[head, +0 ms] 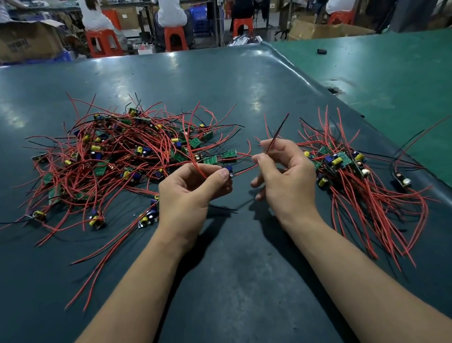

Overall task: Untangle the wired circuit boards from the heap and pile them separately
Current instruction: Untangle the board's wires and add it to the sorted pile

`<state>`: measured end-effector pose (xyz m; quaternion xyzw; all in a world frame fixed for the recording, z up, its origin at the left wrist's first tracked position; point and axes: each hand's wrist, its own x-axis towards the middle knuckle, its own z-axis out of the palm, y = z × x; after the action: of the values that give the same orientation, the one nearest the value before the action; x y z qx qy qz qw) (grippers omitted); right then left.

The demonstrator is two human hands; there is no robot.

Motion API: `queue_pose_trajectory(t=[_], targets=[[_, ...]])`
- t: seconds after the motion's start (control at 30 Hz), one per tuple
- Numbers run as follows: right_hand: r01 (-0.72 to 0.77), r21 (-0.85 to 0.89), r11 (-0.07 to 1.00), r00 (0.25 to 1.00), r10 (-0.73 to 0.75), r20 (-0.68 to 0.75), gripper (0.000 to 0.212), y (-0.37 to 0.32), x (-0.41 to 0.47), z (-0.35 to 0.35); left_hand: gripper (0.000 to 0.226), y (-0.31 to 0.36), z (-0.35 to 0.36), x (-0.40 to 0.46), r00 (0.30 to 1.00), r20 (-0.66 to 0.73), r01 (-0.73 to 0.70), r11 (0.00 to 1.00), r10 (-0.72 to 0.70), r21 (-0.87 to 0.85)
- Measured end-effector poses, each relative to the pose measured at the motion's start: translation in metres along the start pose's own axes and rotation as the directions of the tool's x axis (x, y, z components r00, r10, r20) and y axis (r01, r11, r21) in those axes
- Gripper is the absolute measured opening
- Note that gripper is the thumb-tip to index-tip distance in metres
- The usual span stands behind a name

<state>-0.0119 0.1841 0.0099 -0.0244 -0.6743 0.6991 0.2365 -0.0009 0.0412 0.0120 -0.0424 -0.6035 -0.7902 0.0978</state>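
- Two groups of wired circuit boards lie on the dark table (238, 289): a large tangled heap (126, 155) at about ten o'clock from the hands, and a smaller sorted pile (351, 177) at about three o'clock, near the table's right edge.
- One board (229, 169) is in hand between them, just above the table at the centre of the view.
- The left hand (190, 195) pinches this board between thumb and forefinger, its other fingers curled under; a red wire loops up from the grip toward twelve o'clock.
- The right hand (285, 173) pinches a thin lead (278, 132) between thumb and forefinger, and that lead slants up toward one o'clock; its lower fingers are loosely curled and apart from the wire.
- A red wire runs between the two hands, so the board appears nearly free of the heap, though whether any lead is snagged behind the left hand cannot be told.
- Judging by the piles, the task is in its early part: the sorted pile holds a modest share, its wires trailing toward five o'clock, while most boards remain knotted in the heap.
- A few stray boards (148, 217) lie at the heap's near edge, at about nine o'clock from the left hand, not yet sorted.
- Left to do, by this reading: lay the held board on the right pile and work through the heap.
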Motion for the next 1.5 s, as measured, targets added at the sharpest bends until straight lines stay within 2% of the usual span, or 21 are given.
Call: queue_pose_trajectory(t=[0.23,0.33,0.5,0.63,0.7,0.77,0.83,0.87,0.93,1.0,1.03,1.07,1.17,1.3,1.5], targets=[[-0.013,0.060,0.998,1.000,0.015,-0.028,0.021,0.000,0.005,-0.003,0.008,-0.001,-0.001,0.002,0.999,-0.030,0.023,0.999,-0.024,-0.031],[0.007,0.028,1.000,0.999,-0.005,-0.052,0.027,0.001,0.006,-0.004,0.007,0.000,0.000,0.001,0.999,-0.019,0.030,0.998,-0.031,-0.051],[-0.013,0.069,0.998,0.995,0.020,-0.095,0.020,0.001,0.009,-0.008,0.006,0.001,-0.001,0.000,0.999,-0.007,0.040,0.997,-0.040,-0.067],[0.028,0.038,0.999,0.991,-0.023,-0.129,0.022,0.001,0.008,-0.009,0.007,0.001,-0.001,0.000,0.999,0.002,0.036,0.997,-0.036,-0.071],[0.021,0.092,0.996,0.988,-0.007,-0.155,0.019,0.000,0.009,-0.009,0.007,0.002,-0.001,0.000,0.999,0.006,0.042,0.996,-0.042,-0.079],[-0.043,0.190,0.981,0.985,0.074,-0.158,0.012,-0.002,0.011,-0.010,0.010,0.003,-0.002,0.000,0.999,0.001,0.044,0.993,-0.044,-0.108],[-0.186,0.302,0.935,0.974,0.217,-0.071,0.010,-0.005,0.014,-0.009,0.016,0.004,-0.003,0.001,0.999,-0.017,0.033,0.989,-0.035,-0.143],[-0.283,0.321,0.904,0.956,0.291,0.024,0.022,-0.006,0.014,-0.008,0.018,0.004,-0.004,0.001,0.999,-0.027,0.024,0.988,-0.029,-0.152],[-0.417,0.233,0.878,0.899,0.362,0.244,0.033,-0.007,0.009,-0.004,0.017,0.003,-0.004,0.002,0.999,-0.032,0.015,0.990,-0.020,-0.142],[-0.414,0.132,0.901,0.858,0.337,0.386,0.021,-0.007,0.001,-0.002,0.011,0.000,-0.003,0.001,1.000,-0.012,0.019,0.996,-0.020,-0.084],[-0.395,0.125,0.910,0.860,0.319,0.399,0.013,-0.006,0.000,-0.001,0.008,-0.001,-0.002,0.000,1.000,0.001,0.017,0.999,-0.017,-0.044],[-0.380,0.140,0.914,0.871,0.303,0.387,0.010,-0.006,-0.001,-0.001,0.006,-0.002,-0.002,0.000,1.000,0.007,0.009,1.000,-0.009,-0.010],[-0.328,0.187,0.926,0.919,0.267,0.289,0.019,-0.004,0.003,-0.003,0.006,-0.001,-0.001,0.000,0.999,-0.038,-0.028,1.000,0.029,0.005],[-0.203,0.211,0.956,0.979,0.195,0.057,0.025,-0.002,0.010,-0.005,0.007,0.004,-0.003,-0.001,0.996,-0.083,-0.032,0.997,0.026,-0.077],[-0.184,0.237,0.954,0.943,0.240,-0.231,0.025,0.004,0.017,-0.011,0.009,0.006,0.001,-0.003,0.991,-0.118,-0.069,0.997,0.065,-0.036]])
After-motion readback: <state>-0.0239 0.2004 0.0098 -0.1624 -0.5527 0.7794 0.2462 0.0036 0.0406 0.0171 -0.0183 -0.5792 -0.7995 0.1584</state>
